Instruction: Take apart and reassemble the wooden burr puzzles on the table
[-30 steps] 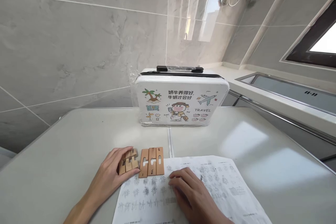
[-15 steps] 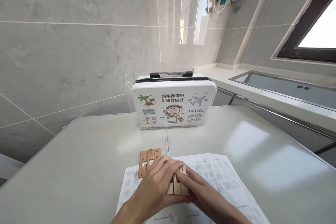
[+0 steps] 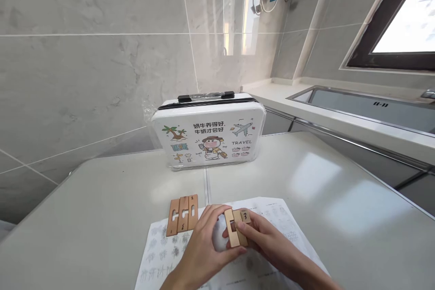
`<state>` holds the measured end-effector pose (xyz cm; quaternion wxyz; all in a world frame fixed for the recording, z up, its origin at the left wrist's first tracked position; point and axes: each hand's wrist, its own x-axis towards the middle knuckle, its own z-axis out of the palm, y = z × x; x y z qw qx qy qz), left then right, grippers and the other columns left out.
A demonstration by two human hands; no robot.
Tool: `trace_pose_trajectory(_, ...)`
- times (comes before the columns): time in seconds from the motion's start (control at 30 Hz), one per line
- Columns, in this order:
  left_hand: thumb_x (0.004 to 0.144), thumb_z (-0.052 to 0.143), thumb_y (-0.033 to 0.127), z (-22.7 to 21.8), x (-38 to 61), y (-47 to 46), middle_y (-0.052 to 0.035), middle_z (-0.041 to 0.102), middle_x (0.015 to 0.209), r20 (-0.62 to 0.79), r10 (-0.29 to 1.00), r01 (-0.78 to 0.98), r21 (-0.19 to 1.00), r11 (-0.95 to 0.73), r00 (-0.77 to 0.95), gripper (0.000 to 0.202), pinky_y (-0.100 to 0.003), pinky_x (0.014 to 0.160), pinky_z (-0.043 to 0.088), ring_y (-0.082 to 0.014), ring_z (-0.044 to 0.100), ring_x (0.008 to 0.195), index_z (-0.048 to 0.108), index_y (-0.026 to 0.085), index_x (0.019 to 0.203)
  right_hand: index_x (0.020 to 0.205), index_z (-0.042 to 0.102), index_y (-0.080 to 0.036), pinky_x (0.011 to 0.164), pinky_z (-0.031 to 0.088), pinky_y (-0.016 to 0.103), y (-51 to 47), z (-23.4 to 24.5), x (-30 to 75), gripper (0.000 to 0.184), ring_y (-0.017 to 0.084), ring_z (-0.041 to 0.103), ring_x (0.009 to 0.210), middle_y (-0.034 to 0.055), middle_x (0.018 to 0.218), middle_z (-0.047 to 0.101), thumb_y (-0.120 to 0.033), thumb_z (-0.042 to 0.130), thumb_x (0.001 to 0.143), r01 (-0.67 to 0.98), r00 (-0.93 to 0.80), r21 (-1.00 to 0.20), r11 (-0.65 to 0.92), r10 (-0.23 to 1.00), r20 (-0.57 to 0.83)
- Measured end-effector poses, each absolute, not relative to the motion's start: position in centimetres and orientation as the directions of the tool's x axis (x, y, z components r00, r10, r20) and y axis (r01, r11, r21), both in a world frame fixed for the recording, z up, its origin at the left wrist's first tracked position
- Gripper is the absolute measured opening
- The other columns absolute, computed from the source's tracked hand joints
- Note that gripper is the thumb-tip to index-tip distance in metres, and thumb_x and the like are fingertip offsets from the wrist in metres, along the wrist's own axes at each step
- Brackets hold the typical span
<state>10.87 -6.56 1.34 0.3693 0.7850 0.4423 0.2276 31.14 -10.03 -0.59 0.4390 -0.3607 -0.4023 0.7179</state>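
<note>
Light wooden puzzle pieces [image 3: 231, 234] with cut-out notches stand side by side between my hands, above a printed sheet. One piece bears a handwritten 3. My right hand [image 3: 265, 235] grips them from the right, its thumb pressed on the front. With fingertips at the top end and thumb at the bottom end, my left hand [image 3: 204, 242] spans the leftmost piece. An open gap shows between its palm and the wood. To the left, flat slotted wooden pieces [image 3: 182, 215] lie side by side, marked with numbers, partly over the sheet.
The printed paper sheet [image 3: 156, 247] lies under my hands on the white table [image 3: 112, 208]. A white cartoon-printed case [image 3: 209, 138] in clear plastic stands behind it. At right is a counter [image 3: 272, 95] with a covered sink [image 3: 360, 104], below a window [image 3: 404, 22].
My left hand has uncovered the wooden pieces and now holds their ends with its fingers spread wider. The stack has turned slightly. The camera view has shifted to the right.
</note>
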Motion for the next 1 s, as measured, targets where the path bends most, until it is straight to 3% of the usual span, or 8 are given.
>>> trace_pose_trajectory(0.1, 0.077, 0.087, 0.060, 1.1, 11.0, -7.0, -0.0127, 0.060, 0.146, 0.045, 0.875, 0.465, 0.834, -0.299, 0.482, 0.073, -0.049, 0.112, 0.052, -0.0345, 0.060, 0.130, 0.061, 0.032, 0.139, 0.114, 0.065, -0.019, 0.083, 0.056, 0.037, -9.7, -0.7, 31.1, 0.048, 0.024, 0.071, 0.092, 0.0085, 0.100, 0.075, -0.065, 0.061, 0.100, -0.192, -0.265, -0.968, -0.164, 0.958, -0.109)
trace_pose_trajectory(0.2, 0.076, 0.088, 0.060, 0.6, 10.8, -7.3, -0.0104, 0.062, 0.144, 0.004, 0.889, 0.458, 0.856, -0.239, 0.457, 0.073, -0.047, 0.107, 0.055, -0.0325, 0.064, 0.121, 0.060, 0.035, 0.140, 0.101, 0.063, -0.020, 0.068, 0.052, 0.032, -9.4, -1.2, 31.3, 0.046, 0.019, 0.063, 0.071, 0.0040, 0.082, 0.070, -0.064, 0.053, 0.104, 0.078, -0.127, -0.997, -0.025, 0.991, -0.034)
trace_pose_trajectory(0.3, 0.075, 0.090, 0.055, 0.1, 10.5, -7.6, -0.0085, 0.062, 0.145, -0.059, 0.895, 0.489, 0.852, -0.186, 0.442, 0.078, -0.047, 0.104, 0.056, -0.0313, 0.065, 0.115, 0.057, 0.039, 0.144, 0.096, 0.062, -0.022, 0.068, 0.050, 0.030, -9.3, -1.7, 31.5, 0.035, 0.019, 0.060, 0.073, 0.0024, 0.082, 0.066, -0.053, 0.049, 0.108, 0.362, -0.007, -0.927, 0.095, 0.995, 0.100)
trace_pose_trajectory(0.4, 0.073, 0.093, 0.045, -0.2, 10.5, -7.7, -0.0069, 0.065, 0.139, -0.090, 0.904, 0.514, 0.844, -0.153, 0.417, 0.078, -0.046, 0.102, 0.057, -0.0307, 0.066, 0.112, 0.058, 0.040, 0.143, 0.101, 0.064, -0.025, 0.072, 0.053, 0.030, -9.3, -1.9, 31.7, 0.025, 0.020, 0.064, 0.080, 0.0039, 0.093, 0.068, -0.041, 0.048, 0.110, 0.517, -0.022, -0.833, 0.196, 0.976, 0.216)
trace_pose_trajectory(0.5, 0.072, 0.093, 0.041, -0.3, 10.5, -7.5, -0.0069, 0.070, 0.127, -0.096, 0.914, 0.525, 0.840, -0.138, 0.395, 0.074, -0.046, 0.100, 0.058, -0.0308, 0.066, 0.109, 0.061, 0.039, 0.139, 0.105, 0.064, -0.026, 0.072, 0.056, 0.031, -9.2, -2.3, 31.9, 0.020, 0.021, 0.068, 0.083, 0.0051, 0.100, 0.068, -0.034, 0.046, 0.111, 0.619, -0.066, -0.737, 0.272, 0.953, 0.296)
trace_pose_trajectory(0.7, 0.073, 0.092, 0.049, -0.7, 10.6, -7.2, -0.0084, 0.071, 0.123, -0.109, 0.923, 0.499, 0.861, -0.097, 0.369, 0.073, -0.048, 0.102, 0.056, -0.0315, 0.066, 0.111, 0.063, 0.036, 0.138, 0.110, 0.063, -0.027, 0.063, 0.058, 0.033, -8.9, -4.0, 32.6, 0.016, 0.024, 0.069, 0.081, 0.0051, 0.095, 0.066, -0.033, 0.048, 0.111, 0.781, -0.094, -0.554, 0.288, 0.931, 0.352)
trace_pose_trajectory(1.0, 0.076, 0.090, 0.055, -0.3, 10.4, -7.4, -0.0099, 0.070, 0.131, -0.095, 0.920, 0.503, 0.856, -0.120, 0.380, 0.072, -0.047, 0.099, 0.060, -0.0313, 0.068, 0.110, 0.062, 0.037, 0.140, 0.113, 0.067, -0.027, 0.063, 0.059, 0.033, -9.0, -3.8, 32.7, 0.017, 0.022, 0.068, 0.081, 0.0067, 0.099, 0.066, -0.032, 0.050, 0.110, 0.786, -0.128, -0.534, 0.311, 0.927, 0.351)
